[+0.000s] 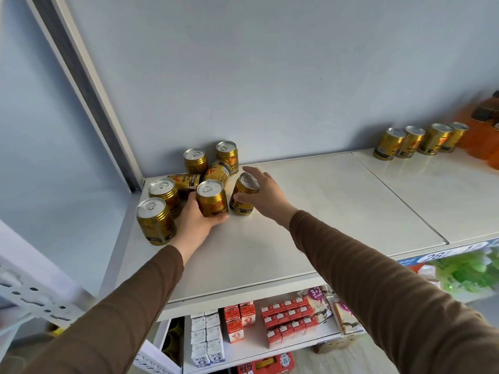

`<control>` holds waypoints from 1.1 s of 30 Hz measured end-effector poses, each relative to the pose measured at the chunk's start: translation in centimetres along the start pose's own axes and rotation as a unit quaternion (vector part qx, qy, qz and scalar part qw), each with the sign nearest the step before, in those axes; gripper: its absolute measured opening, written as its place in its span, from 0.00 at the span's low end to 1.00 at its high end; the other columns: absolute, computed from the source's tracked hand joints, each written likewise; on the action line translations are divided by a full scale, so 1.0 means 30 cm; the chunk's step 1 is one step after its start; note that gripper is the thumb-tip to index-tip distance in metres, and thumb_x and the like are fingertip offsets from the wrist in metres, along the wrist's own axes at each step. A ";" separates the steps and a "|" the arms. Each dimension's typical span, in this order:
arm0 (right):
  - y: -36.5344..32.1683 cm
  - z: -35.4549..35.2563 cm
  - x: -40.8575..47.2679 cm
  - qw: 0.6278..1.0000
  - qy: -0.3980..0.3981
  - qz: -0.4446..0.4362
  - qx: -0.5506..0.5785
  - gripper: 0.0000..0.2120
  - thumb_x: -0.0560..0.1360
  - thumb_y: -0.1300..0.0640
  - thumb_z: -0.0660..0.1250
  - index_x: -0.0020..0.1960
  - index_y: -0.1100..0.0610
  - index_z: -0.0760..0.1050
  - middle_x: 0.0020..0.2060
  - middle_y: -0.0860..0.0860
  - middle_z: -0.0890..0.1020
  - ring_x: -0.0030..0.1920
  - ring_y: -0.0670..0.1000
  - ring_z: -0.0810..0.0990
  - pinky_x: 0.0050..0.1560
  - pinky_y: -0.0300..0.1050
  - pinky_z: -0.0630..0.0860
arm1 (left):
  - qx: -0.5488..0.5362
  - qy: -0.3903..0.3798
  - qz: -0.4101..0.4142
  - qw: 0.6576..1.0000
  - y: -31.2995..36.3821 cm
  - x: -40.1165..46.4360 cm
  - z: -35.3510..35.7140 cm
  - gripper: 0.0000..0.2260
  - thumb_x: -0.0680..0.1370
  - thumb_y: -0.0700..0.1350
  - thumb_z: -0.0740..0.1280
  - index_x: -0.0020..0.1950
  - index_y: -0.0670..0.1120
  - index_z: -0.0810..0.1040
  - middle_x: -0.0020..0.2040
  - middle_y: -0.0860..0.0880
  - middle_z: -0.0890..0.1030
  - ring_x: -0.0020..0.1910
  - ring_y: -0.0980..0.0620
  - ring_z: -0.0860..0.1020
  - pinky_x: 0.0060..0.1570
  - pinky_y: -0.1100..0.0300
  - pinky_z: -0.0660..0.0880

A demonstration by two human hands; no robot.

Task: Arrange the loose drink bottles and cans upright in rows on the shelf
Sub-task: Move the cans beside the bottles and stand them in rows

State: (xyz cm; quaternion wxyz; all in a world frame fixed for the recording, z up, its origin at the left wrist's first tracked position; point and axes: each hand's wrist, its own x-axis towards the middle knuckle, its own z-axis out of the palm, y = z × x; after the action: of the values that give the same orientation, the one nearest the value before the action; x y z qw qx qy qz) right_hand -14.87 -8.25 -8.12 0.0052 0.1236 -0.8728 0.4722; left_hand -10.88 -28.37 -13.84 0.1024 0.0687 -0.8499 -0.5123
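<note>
Both grips are clamped on upright gold cans at the shelf's [310, 211] far left: left hand [195, 222] low around one, right hand [263, 195] beside it. Smooth, rigid, probably full; grasp mid-body.

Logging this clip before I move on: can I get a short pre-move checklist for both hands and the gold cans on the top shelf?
1. Left hand holds an upright can: ok.
2. Right hand grips another upright can: ok.
3. All cluster cans upright: not ok, two lying cans behind.
4. Bare shelf to the right: ok.
5. Far row of cans upright: ok.
</note>
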 end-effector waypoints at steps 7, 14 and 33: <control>-0.008 -0.103 -0.054 0.997 0.056 0.024 0.055 0.33 0.65 0.53 0.80 0.64 0.53 0.68 0.55 0.51 0.77 0.54 0.52 0.77 0.49 0.47 0.79 | -0.087 -0.029 0.034 0.995 0.062 -0.016 0.031 0.39 0.64 0.54 0.82 0.70 0.61 0.67 0.65 0.61 0.76 0.63 0.59 0.73 0.61 0.60 0.69; 0.041 -0.329 -0.183 0.991 0.123 0.010 0.061 0.34 0.65 0.58 0.80 0.67 0.52 0.71 0.60 0.52 0.76 0.58 0.54 0.76 0.58 0.53 0.78 | -0.122 -0.128 0.095 0.980 0.204 -0.041 0.201 0.32 0.66 0.46 0.82 0.66 0.56 0.72 0.60 0.56 0.80 0.60 0.58 0.78 0.58 0.61 0.75; 0.498 -1.082 -0.477 0.989 0.144 0.020 0.008 0.33 0.65 0.58 0.80 0.66 0.50 0.70 0.55 0.45 0.79 0.54 0.42 0.78 0.49 0.36 0.75 | -0.134 -0.224 0.103 0.960 0.642 -0.219 0.972 0.26 0.63 0.42 0.83 0.55 0.54 0.75 0.51 0.55 0.83 0.49 0.61 0.81 0.44 0.72 0.74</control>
State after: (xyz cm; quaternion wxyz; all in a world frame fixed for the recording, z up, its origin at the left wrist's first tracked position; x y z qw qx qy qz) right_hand -7.79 29.37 -4.24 0.1209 0.0367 -0.8615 0.4918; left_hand -11.87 7.02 -10.72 -0.0301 -0.1503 -0.7771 -0.6104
